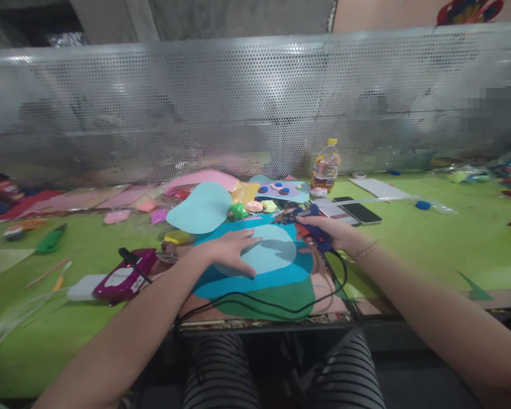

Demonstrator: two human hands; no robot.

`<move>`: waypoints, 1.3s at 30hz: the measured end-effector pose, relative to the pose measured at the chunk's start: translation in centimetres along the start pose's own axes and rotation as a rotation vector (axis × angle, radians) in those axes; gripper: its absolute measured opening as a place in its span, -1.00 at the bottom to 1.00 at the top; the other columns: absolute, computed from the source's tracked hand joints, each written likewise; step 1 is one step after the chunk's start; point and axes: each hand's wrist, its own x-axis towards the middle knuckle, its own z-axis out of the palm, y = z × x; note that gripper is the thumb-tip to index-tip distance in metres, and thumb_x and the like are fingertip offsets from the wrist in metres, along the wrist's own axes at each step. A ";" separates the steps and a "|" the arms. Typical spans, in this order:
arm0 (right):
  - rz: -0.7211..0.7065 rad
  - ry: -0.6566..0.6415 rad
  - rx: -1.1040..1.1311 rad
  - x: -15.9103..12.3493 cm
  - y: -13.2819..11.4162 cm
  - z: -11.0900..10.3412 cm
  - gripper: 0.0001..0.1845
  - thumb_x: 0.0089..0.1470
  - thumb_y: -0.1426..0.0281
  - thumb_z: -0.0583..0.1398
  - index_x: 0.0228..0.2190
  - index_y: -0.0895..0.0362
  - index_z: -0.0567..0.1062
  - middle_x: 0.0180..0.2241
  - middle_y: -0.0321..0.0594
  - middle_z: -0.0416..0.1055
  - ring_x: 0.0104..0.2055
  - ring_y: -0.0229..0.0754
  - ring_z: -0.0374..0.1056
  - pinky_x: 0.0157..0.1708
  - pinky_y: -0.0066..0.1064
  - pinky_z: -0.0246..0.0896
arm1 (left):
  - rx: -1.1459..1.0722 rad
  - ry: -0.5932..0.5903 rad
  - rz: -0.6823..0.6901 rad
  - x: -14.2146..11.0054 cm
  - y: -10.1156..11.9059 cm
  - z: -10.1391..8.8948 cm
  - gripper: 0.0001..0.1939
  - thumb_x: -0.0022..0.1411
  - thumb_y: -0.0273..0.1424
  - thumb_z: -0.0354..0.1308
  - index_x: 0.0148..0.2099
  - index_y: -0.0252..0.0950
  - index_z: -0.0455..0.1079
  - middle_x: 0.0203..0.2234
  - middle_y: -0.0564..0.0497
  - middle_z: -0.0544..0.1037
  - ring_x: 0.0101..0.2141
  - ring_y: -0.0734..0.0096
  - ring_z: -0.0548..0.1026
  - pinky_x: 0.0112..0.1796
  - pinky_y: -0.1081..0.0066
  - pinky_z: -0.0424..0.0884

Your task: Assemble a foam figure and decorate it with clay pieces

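Note:
My left hand [234, 250] lies with spread fingers on a rounded pale blue paper piece [275, 250]. That piece rests on a larger bright blue paper sheet [255, 284], which overlaps a green paper shape [264, 307]. At the right edge of the sheets, my right hand [334, 227] is closed around a dark blue glue gun [321, 234] with a reddish part. A black cord [276, 308] loops from it across the papers. The glue gun's nozzle is hard to make out among small clutter.
Wrapped clay packets, including a green one [238, 212], lie behind a light blue cutout [202, 207]. A magenta box [125, 275] with cables sits left. A phone [357, 211] and a yellow-capped bottle [326, 165] stand right, before a perforated metal partition [247, 108].

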 end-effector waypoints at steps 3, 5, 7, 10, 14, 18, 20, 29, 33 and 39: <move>-0.006 -0.014 0.055 -0.1 0.0 0.3 -0.77 0.03 0.27 0.20 -0.50 0.19 0.41 -0.56 -0.24 0.44 -0.66 -0.39 0.20 -0.31 -0.20 0.43 | 0.014 -0.004 -0.028 0.1 0.8 0.3 0.04 -0.15 0.16 0.12 0.32 -0.08 -0.13 0.30 -0.08 -0.20 0.26 -0.04 -0.18 0.16 0.01 -0.16; -0.016 -0.008 0.085 -0.1 -0.1 0.5 -0.78 0.03 0.28 0.20 -0.49 0.19 0.41 -0.55 -0.25 0.43 -0.65 -0.39 0.19 -0.29 -0.17 0.42 | 0.032 0.005 -0.051 0.2 1.4 0.4 0.06 -0.15 0.16 0.10 0.32 -0.11 -0.16 0.30 -0.11 -0.22 0.26 -0.06 -0.21 0.16 -0.03 -0.19; -0.030 0.012 0.100 -0.1 -0.1 0.7 -0.78 0.03 0.28 0.20 -0.49 0.19 0.40 -0.56 -0.25 0.42 -0.64 -0.38 0.20 -0.28 -0.14 0.42 | 0.043 0.015 -0.065 0.3 2.1 0.6 0.08 -0.16 0.18 0.09 0.33 -0.15 -0.16 0.30 -0.15 -0.23 0.26 -0.08 -0.23 0.15 -0.05 -0.21; -0.037 0.057 0.115 0.0 0.0 0.8 -0.79 0.03 0.29 0.20 -0.49 0.19 0.39 -0.57 -0.25 0.41 -0.63 -0.37 0.20 -0.28 -0.14 0.42 | 0.047 0.046 -0.040 0.5 3.2 0.9 0.07 -0.14 0.22 0.04 0.32 -0.22 -0.11 0.29 -0.21 -0.22 0.26 -0.08 -0.22 0.16 -0.04 -0.21; -0.068 0.081 0.124 0.2 0.1 0.9 -0.82 0.01 0.30 0.21 -0.46 0.16 0.38 -0.56 -0.27 0.42 -0.63 -0.36 0.21 -0.29 -0.13 0.42 | 0.049 0.159 0.044 0.9 4.6 1.6 -0.01 -0.07 0.17 0.04 0.29 -0.28 -0.01 0.28 -0.22 -0.08 0.25 -0.01 -0.08 0.17 0.09 -0.11; -0.112 0.051 0.140 0.4 0.2 1.1 -0.82 0.01 0.29 0.21 -0.43 0.16 0.39 -0.53 -0.27 0.42 -0.63 -0.36 0.20 -0.30 -0.15 0.42 | 0.012 0.268 0.113 1.1 5.4 2.2 -0.23 0.12 -0.04 0.01 0.27 -0.36 0.02 0.22 -0.21 0.12 0.19 0.11 0.10 0.15 0.25 0.01; -0.136 0.053 0.141 0.5 0.2 1.3 -0.82 0.01 0.29 0.21 -0.43 0.16 0.40 -0.52 -0.27 0.41 -0.62 -0.37 0.19 -0.33 -0.21 0.42 | -0.030 0.306 0.140 1.2 5.5 2.4 -0.30 0.16 -0.16 -0.01 0.27 -0.37 0.00 0.18 -0.21 0.21 0.15 0.12 0.19 0.11 0.26 0.09; -0.348 -0.092 0.083 -0.8 -0.5 0.5 -0.79 -0.09 0.27 0.20 -0.49 0.17 0.37 -0.56 -0.28 0.33 -0.64 -0.39 0.09 -0.68 -0.55 0.01 | -0.497 0.545 -0.045 2.9 3.1 2.3 -0.88 0.05 -0.37 0.00 -0.35 -0.28 0.30 -0.46 0.04 0.43 -0.40 0.35 0.38 -0.36 0.39 0.29; -0.376 -0.235 -0.101 -1.2 -0.4 -0.5 -0.73 -0.14 0.22 0.21 -0.53 0.19 0.38 -0.56 -0.26 0.34 -0.68 -0.41 0.06 -0.71 -0.54 -0.09 | -0.751 0.509 -0.094 3.3 2.2 2.2 -0.86 -0.02 -0.34 0.07 -0.47 -0.26 0.16 -0.63 0.15 0.22 -0.57 0.51 0.22 -0.50 0.48 0.17; -0.245 -0.286 -0.624 -1.2 0.2 0.6 -0.67 -0.12 0.17 0.26 -0.49 0.24 0.52 -0.68 -0.34 0.27 -0.64 -0.37 0.13 -0.65 -0.53 0.02 | -1.047 0.402 -0.129 3.2 1.8 1.4 -0.83 -0.11 -0.37 0.06 -0.56 -0.26 0.09 -0.67 0.16 0.13 -0.61 0.55 0.18 -0.56 0.50 0.12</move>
